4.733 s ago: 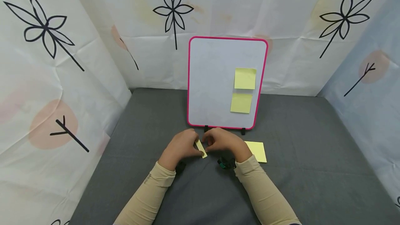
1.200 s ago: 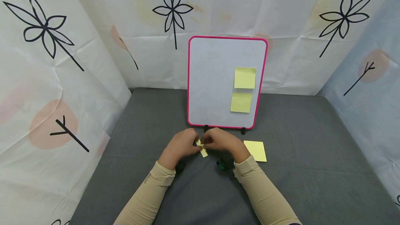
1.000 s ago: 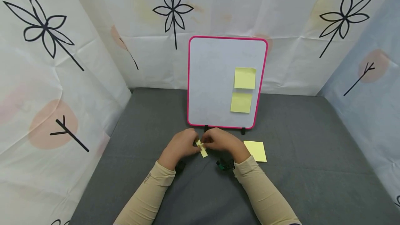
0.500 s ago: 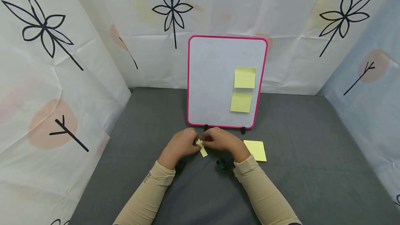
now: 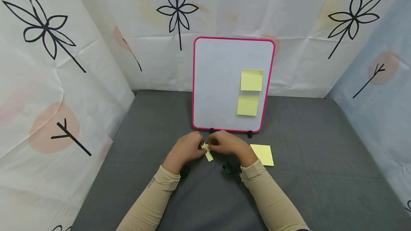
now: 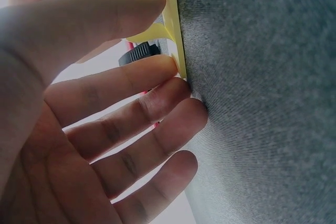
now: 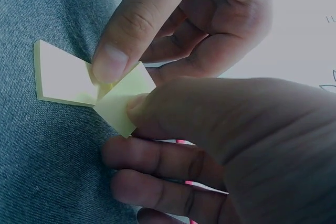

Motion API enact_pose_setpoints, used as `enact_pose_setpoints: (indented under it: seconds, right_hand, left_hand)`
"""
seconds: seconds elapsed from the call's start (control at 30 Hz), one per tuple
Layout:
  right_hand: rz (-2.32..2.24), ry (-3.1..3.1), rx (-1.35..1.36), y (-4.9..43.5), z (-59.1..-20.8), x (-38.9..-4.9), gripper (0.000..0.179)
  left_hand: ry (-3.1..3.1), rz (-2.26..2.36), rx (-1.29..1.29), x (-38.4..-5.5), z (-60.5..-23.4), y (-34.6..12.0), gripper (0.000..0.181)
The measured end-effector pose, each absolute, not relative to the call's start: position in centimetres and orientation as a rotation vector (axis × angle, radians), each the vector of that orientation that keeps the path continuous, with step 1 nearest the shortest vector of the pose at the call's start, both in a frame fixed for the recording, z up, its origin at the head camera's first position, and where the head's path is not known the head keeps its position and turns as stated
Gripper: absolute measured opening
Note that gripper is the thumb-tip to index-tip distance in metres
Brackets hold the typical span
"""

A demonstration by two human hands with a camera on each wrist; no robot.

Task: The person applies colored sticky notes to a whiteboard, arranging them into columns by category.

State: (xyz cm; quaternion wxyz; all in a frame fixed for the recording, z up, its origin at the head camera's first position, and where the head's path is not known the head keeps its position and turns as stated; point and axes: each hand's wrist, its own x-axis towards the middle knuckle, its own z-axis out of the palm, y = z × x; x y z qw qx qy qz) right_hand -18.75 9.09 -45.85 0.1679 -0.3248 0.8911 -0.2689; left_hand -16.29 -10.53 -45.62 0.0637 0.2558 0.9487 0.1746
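In the head view, my left hand [image 5: 186,151] holds a small pad of yellow sticky notes [image 5: 209,157] that tilts between its thumb and fingers, low over the table. My right hand [image 5: 228,144] meets it from the other side. The right wrist view shows my right thumb [image 7: 152,106] and a finger pinching a small note sheet [image 7: 116,106], lifted and turned at an angle to the pad [image 7: 65,80]. My left thumb [image 7: 113,59] presses the pad near the sheet. In the left wrist view, the raised sheet [image 6: 149,34] curves away from the pad.
Behind the hands stands a whiteboard [image 5: 218,81] with a pink rim on black feet. Two yellow notes, an upper one [image 5: 252,80] and a lower one [image 5: 248,105], stick to its right side. A larger square yellow note pad [image 5: 263,155] lies on the grey table [image 5: 321,152].
My right fingers, apart from the small pad at first, have closed on its top sheet and lifted it. The sheet has since shifted slightly toward the pad's far end. My left hand stays put.
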Motion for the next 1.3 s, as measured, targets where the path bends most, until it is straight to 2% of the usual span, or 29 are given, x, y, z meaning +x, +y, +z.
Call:
enact_pose_setpoints:
  seconds: [0.33,0.63,0.8,0.97,1.1,1.3]
  right_hand:
    - [-0.79,2.528,-0.944,9.1,-45.6,-18.6,0.01]
    - [-0.842,2.517,-0.956,9.1,-45.4,-18.6,0.002]
    - [-0.88,2.498,-0.94,9.1,-45.4,-18.5,0.008]
    - [-0.914,2.486,-0.962,9.1,-45.1,-18.4,0.005]
    - [-0.918,2.483,-0.982,9.2,-45.0,-18.4,0.014]
    - [-0.919,2.499,-0.996,9.3,-44.9,-18.4,0.016]
  left_hand:
    - [2.873,0.512,0.779,-16.1,-45.6,-10.5,0.024]
    - [2.874,0.532,0.784,-16.2,-45.4,-10.5,0.027]
    - [2.873,0.531,0.793,-16.2,-45.5,-10.5,0.026]
    - [2.878,0.522,0.8,-16.2,-45.6,-10.5,0.023]
    - [2.886,0.523,0.811,-16.2,-45.7,-10.5,0.026]
    - [2.903,0.528,0.822,-16.3,-45.7,-10.5,0.031]
